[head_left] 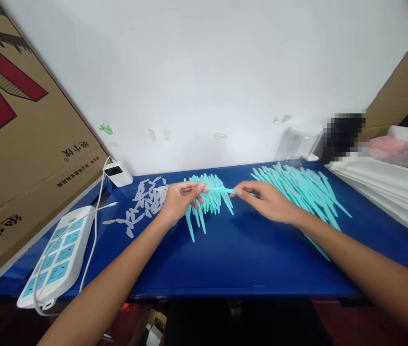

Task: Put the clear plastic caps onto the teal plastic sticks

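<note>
At the frame's centre, the left hand (181, 198) and the right hand (266, 201) both pinch one turquoise plastic stick (221, 190) above the blue counter (240, 254).

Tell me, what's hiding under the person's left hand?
A small pile of turquoise pointed plastic sticks lies on the blue table beneath the left hand, which pinches one turquoise stick. Some tips poke out; the hand covers the rest, so anything else there is hidden.
</note>
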`<state>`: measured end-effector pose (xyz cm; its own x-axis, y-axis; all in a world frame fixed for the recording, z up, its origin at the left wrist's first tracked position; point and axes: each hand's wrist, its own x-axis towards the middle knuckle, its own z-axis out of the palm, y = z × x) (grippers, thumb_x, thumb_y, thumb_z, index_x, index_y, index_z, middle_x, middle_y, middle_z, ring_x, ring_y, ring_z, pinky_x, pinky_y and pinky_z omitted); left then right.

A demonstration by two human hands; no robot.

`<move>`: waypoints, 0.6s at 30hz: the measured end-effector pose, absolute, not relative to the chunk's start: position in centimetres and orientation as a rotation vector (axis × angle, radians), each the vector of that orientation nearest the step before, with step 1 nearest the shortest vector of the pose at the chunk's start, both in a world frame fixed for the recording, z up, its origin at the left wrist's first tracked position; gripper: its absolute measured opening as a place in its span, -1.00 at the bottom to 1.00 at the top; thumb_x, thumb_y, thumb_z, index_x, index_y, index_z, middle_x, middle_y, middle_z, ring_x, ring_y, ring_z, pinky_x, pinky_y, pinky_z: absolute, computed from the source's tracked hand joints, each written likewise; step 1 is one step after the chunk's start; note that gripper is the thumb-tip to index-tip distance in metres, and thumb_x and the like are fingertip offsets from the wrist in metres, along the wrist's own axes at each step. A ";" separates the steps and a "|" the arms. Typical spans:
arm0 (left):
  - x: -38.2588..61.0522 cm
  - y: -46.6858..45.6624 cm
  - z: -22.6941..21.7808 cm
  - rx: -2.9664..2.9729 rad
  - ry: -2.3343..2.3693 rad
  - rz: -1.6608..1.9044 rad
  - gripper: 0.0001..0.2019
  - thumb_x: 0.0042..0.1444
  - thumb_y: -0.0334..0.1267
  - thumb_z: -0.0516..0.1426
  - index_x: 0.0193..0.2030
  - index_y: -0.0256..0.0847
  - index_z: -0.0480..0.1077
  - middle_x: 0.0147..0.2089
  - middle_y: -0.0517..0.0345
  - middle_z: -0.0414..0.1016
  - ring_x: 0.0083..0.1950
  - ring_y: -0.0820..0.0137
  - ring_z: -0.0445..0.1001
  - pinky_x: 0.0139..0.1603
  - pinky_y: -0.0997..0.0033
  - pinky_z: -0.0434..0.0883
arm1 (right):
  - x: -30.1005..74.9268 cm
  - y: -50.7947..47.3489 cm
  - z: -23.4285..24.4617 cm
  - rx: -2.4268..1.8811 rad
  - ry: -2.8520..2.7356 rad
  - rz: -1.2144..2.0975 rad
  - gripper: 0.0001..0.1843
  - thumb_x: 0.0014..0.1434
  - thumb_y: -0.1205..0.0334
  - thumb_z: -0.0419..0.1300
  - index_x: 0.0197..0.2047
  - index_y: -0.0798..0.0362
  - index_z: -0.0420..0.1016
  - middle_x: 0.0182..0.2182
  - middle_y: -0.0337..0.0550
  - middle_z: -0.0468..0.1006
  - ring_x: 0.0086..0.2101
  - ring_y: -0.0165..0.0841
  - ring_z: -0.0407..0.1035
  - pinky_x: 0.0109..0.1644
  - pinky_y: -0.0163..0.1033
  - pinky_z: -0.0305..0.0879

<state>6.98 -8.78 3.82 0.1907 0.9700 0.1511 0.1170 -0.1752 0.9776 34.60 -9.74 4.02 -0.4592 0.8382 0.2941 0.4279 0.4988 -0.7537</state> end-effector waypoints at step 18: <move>8.5 -10.5 4.1 1.630 0.997 1.031 -0.59 0.19 0.08 0.30 -0.10 -0.28 0.66 -0.20 -0.09 0.71 -0.39 0.33 0.59 -0.45 0.36 0.52 | 33.9 -10.9 4.5 -0.975 -2.189 0.783 -0.52 0.48 -0.13 -0.01 -0.19 0.01 0.57 -0.43 -0.23 0.46 -0.46 -0.36 0.21 -0.39 -0.26 0.06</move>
<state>8.45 -10.49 4.10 0.3170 0.9314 0.1791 0.1476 -0.2350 0.9607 33.85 -10.87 4.49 -0.5422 0.7896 0.2873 0.4281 0.5538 -0.7141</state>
